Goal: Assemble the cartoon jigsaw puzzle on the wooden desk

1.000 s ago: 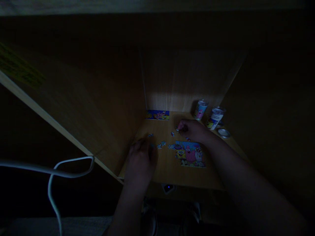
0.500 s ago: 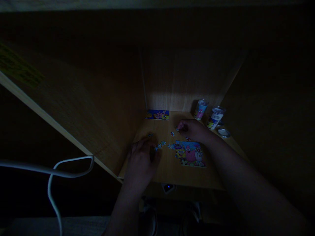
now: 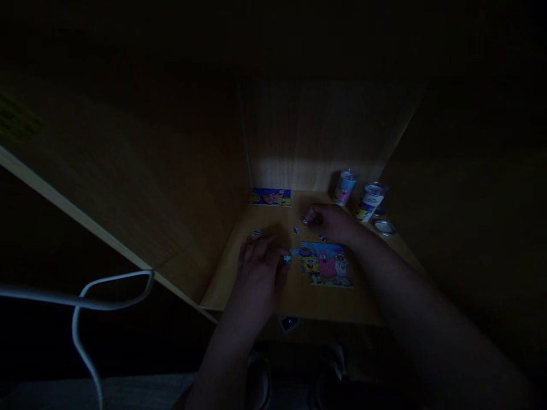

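A partly joined jigsaw puzzle (image 3: 327,266) with cartoon figures lies on the wooden board. Just left of it, my left hand (image 3: 260,263) is closed, its thumb and forefinger on a small light-blue puzzle piece (image 3: 287,259). Beyond the puzzle, my right hand (image 3: 330,221) has its fingers pinched together on another puzzle piece (image 3: 304,220), of which only a bit shows. Loose pieces lie about: one puzzle piece at the left (image 3: 257,233), one between the hands (image 3: 296,230) and one under the right wrist (image 3: 323,238). The scene is dim.
Two printed cans, one pink and blue (image 3: 345,188), one white and blue (image 3: 370,203), stand at the back right beside a round lid (image 3: 384,228). A cartoon picture strip (image 3: 270,197) lies by the back wall. A white cable (image 3: 115,305) hangs at left.
My left hand has moved right toward the joined puzzle, with a piece now at its fingertips. My right hand stays in nearly the same spot. The view has shifted slightly.
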Demonstrator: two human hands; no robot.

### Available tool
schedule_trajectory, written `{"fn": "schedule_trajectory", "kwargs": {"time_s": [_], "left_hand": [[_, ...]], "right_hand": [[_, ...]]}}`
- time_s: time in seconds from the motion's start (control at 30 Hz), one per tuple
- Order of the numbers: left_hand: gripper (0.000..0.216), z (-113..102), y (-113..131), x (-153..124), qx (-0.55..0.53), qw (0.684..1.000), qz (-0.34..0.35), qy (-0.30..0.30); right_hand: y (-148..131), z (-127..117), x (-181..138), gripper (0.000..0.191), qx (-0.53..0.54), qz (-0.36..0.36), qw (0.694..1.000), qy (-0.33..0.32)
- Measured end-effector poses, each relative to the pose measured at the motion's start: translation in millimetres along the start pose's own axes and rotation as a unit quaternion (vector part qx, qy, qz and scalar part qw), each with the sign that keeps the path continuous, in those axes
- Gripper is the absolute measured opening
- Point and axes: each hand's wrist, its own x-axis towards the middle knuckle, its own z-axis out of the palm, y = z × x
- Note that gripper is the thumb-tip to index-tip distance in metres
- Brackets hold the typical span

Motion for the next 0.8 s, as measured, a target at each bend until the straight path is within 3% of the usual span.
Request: {"fn": "schedule_trajectory", "kwargs": {"time_s": [0.57,0.8], "left_hand": [[0.018,8.8,6.5,7.2,-0.007,0.999,0.008,-0.038],[0.017,7.5,7.0,6.2,-0.031,1.0,-0.005,-0.002]], "right_hand": [[-2.1,0.8,0.6,0.02,0.007,0.003,1.0,0.001],[-1.2,0.1,-0.2,0.021,0.005,0.013,1.0,0.003]]}}
